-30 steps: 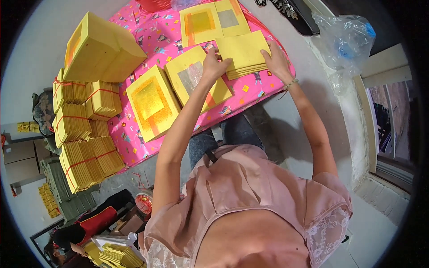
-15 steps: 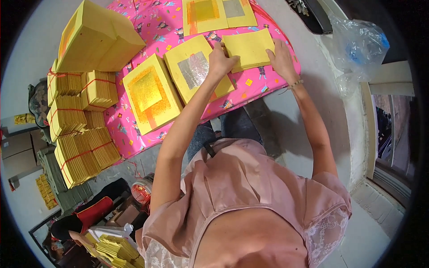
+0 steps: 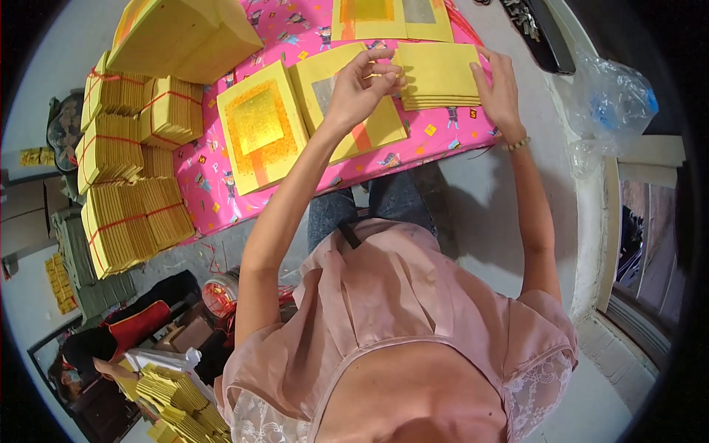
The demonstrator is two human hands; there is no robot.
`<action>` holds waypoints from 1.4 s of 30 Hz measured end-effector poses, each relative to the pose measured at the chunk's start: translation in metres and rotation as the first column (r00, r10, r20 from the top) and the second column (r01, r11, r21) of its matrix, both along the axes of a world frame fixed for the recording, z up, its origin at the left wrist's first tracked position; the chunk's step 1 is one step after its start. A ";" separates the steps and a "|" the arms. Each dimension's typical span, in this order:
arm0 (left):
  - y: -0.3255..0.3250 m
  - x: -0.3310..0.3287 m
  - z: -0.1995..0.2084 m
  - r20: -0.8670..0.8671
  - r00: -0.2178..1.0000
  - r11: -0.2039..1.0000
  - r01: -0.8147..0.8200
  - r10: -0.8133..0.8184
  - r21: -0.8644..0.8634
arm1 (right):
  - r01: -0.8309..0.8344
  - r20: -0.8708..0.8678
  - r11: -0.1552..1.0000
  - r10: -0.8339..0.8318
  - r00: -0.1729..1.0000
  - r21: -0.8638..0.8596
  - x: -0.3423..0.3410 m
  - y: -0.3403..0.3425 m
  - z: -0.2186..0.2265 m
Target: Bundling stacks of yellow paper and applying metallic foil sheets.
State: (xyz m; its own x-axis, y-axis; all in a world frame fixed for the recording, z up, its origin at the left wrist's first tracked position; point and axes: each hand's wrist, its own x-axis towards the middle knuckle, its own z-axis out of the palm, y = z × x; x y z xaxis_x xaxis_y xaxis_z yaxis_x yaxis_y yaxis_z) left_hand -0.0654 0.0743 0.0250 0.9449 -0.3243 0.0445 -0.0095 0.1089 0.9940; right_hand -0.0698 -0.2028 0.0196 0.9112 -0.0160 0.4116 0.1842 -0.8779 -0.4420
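Head view: a pink-covered table (image 3: 210, 177) spreads across the upper frame, the yellow paper stack (image 3: 442, 72) lying right of top centre. At its right edge rests the open right hand (image 3: 501, 90); the left hand (image 3: 358, 88), thumb previously on the stack, now curls loosely, empty.

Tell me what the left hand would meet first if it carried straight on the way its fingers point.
Going on rightward, the left hand would probably meet the left side of the layered yellow stack first; whether it already touches is unclear.
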 end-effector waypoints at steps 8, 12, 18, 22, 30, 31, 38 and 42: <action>0.075 -0.044 0.003 0.400 0.898 0.547 -0.246 -0.181 0.800 | -0.503 -0.379 0.859 0.438 0.815 -0.091 -0.042 0.079 0.010; 0.078 -0.072 -0.008 0.366 0.877 0.229 -0.304 -0.313 0.925 | -0.459 -0.556 0.885 0.343 0.757 -0.080 -0.059 0.094 -0.021; 0.082 -0.087 -0.028 0.393 0.845 0.139 -0.368 -0.364 0.919 | -0.449 -0.405 0.891 0.388 0.828 -0.066 -0.071 0.103 -0.032; 0.086 -0.088 -0.038 0.465 0.804 0.174 -0.432 -0.371 0.885 | -0.469 -0.445 0.882 0.401 0.801 -0.049 -0.071 0.105 -0.031; 0.087 -0.088 -0.036 0.490 0.798 0.264 -0.418 -0.352 0.869 | -0.485 -0.480 0.874 0.410 0.776 -0.039 -0.063 0.104 -0.026; 0.087 -0.088 -0.035 0.488 0.797 0.257 -0.418 -0.355 0.871 | -0.495 -0.433 0.868 0.428 0.793 -0.050 -0.064 0.104 -0.028; 0.084 -0.095 -0.032 0.496 0.811 0.268 -0.426 -0.311 0.864 | -0.479 -0.272 0.878 0.461 0.844 0.003 -0.035 0.105 0.003; 0.085 -0.101 -0.029 0.500 0.798 0.201 -0.458 -0.336 0.866 | -0.514 -0.222 0.857 0.496 0.839 -0.027 0.022 0.133 0.023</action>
State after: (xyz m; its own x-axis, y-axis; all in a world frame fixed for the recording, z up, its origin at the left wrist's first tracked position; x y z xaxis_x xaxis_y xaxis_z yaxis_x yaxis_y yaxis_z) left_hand -0.1665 0.1593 -0.0037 0.8850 -0.4242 0.1921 -0.4471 -0.8893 0.0962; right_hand -0.0474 -0.0702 0.0425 0.8459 0.4949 0.1989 0.5276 -0.7216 -0.4483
